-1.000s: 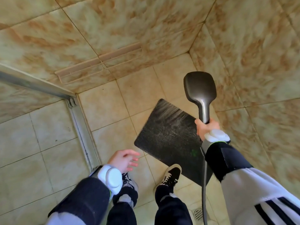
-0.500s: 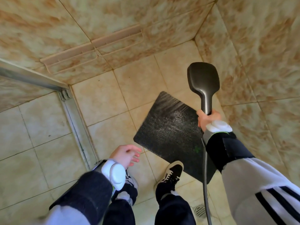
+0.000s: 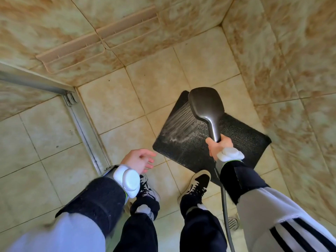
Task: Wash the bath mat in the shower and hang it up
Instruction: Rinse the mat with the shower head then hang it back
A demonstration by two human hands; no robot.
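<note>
bath mat (image 3: 234, 142): black, flat on tiled shower floor (image 3: 112, 106), near corner of walls, wet at left end.
shower head (image 3: 206, 104): dark, above mat, spray falling onto mat's left part.
right hand (image 3: 219, 147): fingers wrapped round shower head handle; hose (image 3: 225, 206) hangs below.
left hand (image 3: 139, 160): fingers relaxed, spread, holding nothing, over floor left of mat.
right shoe (image 3: 199, 182): toe at mat's near edge.
floor drain (image 3: 233, 223): beside hose.

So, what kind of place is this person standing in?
Most likely a tiled shower stall: the right hand holds a spraying shower head over a black bath mat, with a floor drain and a metal door track nearby.
</note>
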